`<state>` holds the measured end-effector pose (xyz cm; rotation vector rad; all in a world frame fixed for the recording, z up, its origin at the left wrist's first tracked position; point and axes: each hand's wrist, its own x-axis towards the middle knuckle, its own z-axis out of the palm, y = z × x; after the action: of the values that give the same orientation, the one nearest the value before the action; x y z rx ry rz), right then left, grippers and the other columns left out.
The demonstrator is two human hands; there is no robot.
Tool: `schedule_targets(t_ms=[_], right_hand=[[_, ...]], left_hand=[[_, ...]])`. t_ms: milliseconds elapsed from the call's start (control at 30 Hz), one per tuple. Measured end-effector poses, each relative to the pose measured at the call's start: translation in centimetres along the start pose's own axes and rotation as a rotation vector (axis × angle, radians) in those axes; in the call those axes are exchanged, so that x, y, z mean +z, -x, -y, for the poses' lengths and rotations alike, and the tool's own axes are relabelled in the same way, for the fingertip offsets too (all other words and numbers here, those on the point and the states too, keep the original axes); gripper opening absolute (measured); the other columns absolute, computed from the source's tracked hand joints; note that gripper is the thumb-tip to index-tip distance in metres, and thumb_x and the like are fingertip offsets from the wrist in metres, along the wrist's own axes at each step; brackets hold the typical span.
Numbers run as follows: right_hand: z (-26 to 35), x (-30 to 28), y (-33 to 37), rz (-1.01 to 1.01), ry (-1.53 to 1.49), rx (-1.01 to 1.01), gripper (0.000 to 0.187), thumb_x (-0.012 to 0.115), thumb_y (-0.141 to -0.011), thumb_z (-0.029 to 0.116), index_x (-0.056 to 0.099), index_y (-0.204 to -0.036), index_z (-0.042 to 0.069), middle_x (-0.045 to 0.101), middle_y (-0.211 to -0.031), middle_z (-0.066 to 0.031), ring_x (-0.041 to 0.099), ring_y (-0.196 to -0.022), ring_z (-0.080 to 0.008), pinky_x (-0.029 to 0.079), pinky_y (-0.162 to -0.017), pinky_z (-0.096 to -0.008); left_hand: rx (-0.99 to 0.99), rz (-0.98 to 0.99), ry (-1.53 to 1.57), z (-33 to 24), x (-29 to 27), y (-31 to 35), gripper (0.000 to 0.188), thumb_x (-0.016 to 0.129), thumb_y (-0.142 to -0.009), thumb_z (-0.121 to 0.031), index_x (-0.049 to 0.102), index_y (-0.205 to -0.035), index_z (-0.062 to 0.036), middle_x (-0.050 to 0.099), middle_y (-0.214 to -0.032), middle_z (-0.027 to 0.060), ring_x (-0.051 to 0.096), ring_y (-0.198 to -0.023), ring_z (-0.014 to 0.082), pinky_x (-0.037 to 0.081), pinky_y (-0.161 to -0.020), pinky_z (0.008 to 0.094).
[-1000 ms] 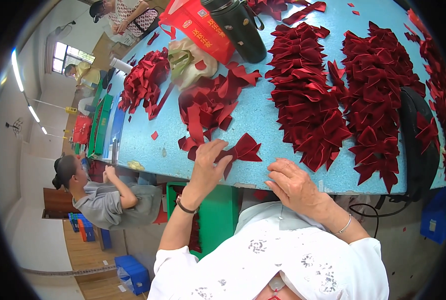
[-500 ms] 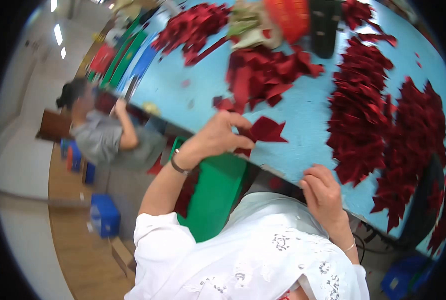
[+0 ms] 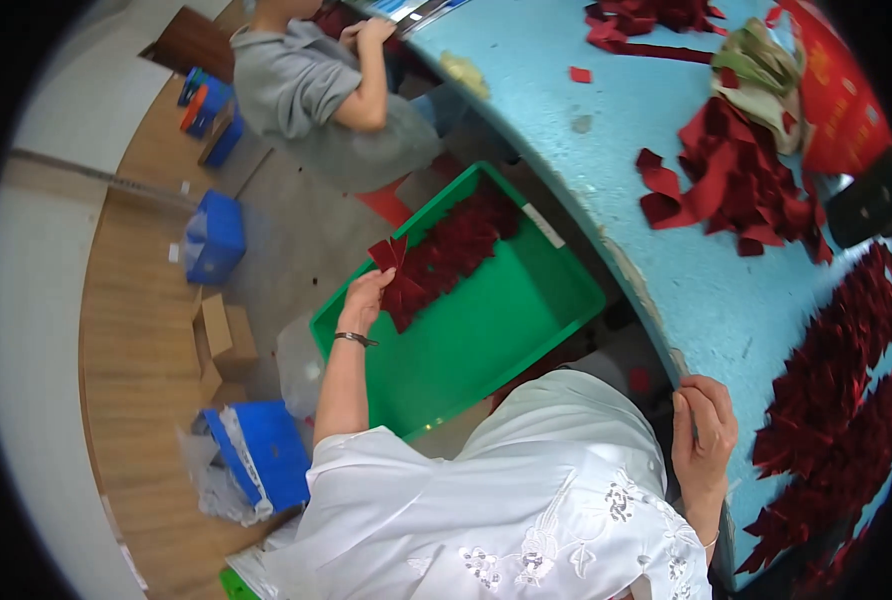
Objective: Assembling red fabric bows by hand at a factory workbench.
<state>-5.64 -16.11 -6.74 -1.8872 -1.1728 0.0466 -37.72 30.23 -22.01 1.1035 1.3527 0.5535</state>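
My left hand (image 3: 366, 296) pinches a dark red velvety bow (image 3: 391, 256) at the upper left side of a green plastic tray (image 3: 466, 345). Just beside it, a row of similar dark red bows (image 3: 456, 245) lies along the tray's far left side, and the held bow overlaps the near end of that row. My right hand (image 3: 704, 430) rests at the edge of the light blue table (image 3: 616, 140), its fingers loosely curled and nothing visible in them.
Dark red pieces (image 3: 726, 180) lie loose on the table, with larger piles of bows (image 3: 836, 400) at right. A red bag (image 3: 841, 90) stands behind. A person in grey (image 3: 306, 85) sits far left. Blue bins (image 3: 216, 235) and a cardboard box (image 3: 224, 340) line the left.
My left hand has gone from the table's edge down to the green tray with the bow. The view has turned left, bringing the tray into full sight. My right hand stays by the edge.
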Motion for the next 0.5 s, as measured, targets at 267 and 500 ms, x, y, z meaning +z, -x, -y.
schedule_targets(t_ms=[267, 500], right_hand=[[1.4, 2.4, -1.7, 0.136, 0.054, 0.029, 0.005, 0.062, -0.085, -0.005, 0.062, -0.089, -0.004, 0.063, -0.094, -0.0154, 0.062, -0.074, -0.0275, 0.049, -0.066, -0.0337], [2.4, 4.1, -2.9, 0.252, 0.098, -0.045, 0.005, 0.063, -0.085, -0.004, 0.062, -0.09, -0.004, 0.064, -0.094, -0.015, 0.062, -0.076, -0.0287, 0.05, -0.066, -0.0349]], left_hand=[[-0.185, -0.173, 0.196, 9.9, -7.8, -1.4, 0.047, 0.076, -0.083, -0.01, 0.053, -0.123, 0.0, 0.063, -0.1, 0.0046, 0.058, -0.091, 0.0163, 0.046, -0.08, 0.0278], [-0.292, -0.192, 0.319, 11.0, -8.4, -1.2, 0.05, 0.076, -0.083, -0.011, 0.049, -0.126, -0.0043, 0.062, -0.101, 0.0039, 0.056, -0.093, 0.0186, 0.045, -0.085, 0.0363]])
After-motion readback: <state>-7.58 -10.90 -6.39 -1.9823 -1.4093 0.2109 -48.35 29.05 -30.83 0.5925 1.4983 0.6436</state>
